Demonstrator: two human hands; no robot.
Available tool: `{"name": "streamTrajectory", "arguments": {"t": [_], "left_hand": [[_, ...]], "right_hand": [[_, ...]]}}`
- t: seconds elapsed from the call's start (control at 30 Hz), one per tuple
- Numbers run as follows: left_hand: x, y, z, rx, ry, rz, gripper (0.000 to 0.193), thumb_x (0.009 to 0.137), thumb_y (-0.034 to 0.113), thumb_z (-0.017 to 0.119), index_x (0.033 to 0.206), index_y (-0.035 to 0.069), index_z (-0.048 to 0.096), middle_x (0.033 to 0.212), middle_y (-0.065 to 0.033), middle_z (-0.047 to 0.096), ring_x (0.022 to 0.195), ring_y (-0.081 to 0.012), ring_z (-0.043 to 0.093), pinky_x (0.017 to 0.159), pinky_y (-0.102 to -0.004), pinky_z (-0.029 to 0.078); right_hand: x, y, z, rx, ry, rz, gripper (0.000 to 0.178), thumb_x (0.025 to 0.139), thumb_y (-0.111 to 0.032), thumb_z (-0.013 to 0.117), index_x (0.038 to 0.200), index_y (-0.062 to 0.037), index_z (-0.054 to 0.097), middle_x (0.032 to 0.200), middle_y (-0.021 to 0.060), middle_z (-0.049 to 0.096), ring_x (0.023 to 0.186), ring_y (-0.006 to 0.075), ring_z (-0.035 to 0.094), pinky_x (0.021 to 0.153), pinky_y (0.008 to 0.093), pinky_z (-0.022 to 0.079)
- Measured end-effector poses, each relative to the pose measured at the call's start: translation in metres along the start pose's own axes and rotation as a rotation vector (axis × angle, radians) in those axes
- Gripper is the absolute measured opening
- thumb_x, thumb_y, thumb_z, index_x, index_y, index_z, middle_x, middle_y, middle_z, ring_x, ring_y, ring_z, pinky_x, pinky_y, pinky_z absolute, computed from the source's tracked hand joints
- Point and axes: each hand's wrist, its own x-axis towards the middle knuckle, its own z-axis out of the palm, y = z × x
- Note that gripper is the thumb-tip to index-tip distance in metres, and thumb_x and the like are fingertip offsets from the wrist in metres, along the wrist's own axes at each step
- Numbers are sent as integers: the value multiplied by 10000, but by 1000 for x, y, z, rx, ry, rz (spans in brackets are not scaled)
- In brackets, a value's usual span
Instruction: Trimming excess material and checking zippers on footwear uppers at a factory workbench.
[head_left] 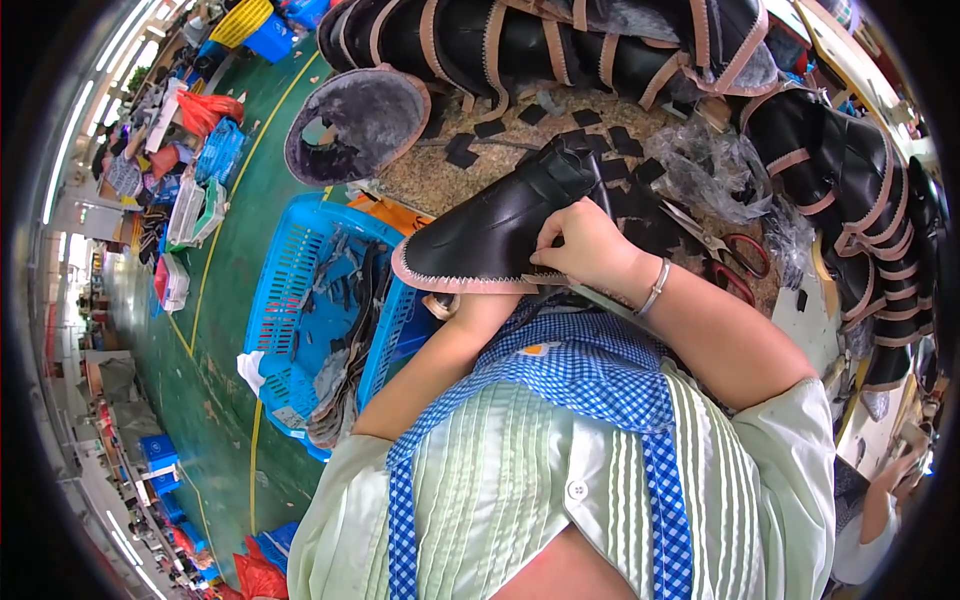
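A black leather boot upper [490, 225] with a pinkish, zigzag-cut edge lies on its side in front of me, its toe to the left and a strap near its top. My left hand [487, 312] supports it from below at the lower edge, most of its fingers hidden underneath. Above that edge, my right hand [590, 248] is closed in a pinch against the upper. A thin, narrow strip shows just below its fingertips; what exactly the fingers grip is hidden. Red-handled scissors [735, 262] lie to the right of my right hand.
More black boot uppers [480, 45] line the back of the speckled worktop [420, 180] and the right side [860, 190]. Small black squares [590, 117] and crumpled clear plastic [705, 165] lie on it. A blue basket [275, 285] of scraps stands at left. Another person's arm [885, 500] shows lower right.
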Motion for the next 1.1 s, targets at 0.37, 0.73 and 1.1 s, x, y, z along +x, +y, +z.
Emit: {"name": "streamTrajectory", "arguments": {"t": [0.37, 0.73, 1.1], "left_hand": [[-33, 15, -25, -606, -92, -661, 251, 810, -69, 598, 1057, -22, 603, 877, -92, 644, 686, -140, 621, 596, -267, 497], [-54, 2, -20, 14, -79, -340, 151, 776, 26, 649, 921, 29, 691, 827, -156, 675, 730, -304, 655, 666, -373, 506], [-60, 1, -19, 172, -19, -210, 131, 769, 91, 673, 893, 79, 713, 861, -166, 675, 761, -355, 646, 693, -406, 507]], "right_hand": [[-4, 8, 17, -111, 140, -145, 130, 679, -171, 756, 677, -50, 709, 694, 116, 657, 788, 305, 579, 828, 362, 453], [-10, 15, 28, -160, 161, -282, 120, 687, -195, 742, 746, -90, 732, 759, 85, 680, 849, 282, 572, 842, 351, 436], [-8, 19, 38, -171, 92, -300, 110, 650, -189, 754, 740, -126, 750, 816, 73, 675, 1019, 285, 520, 940, 356, 406]]}}
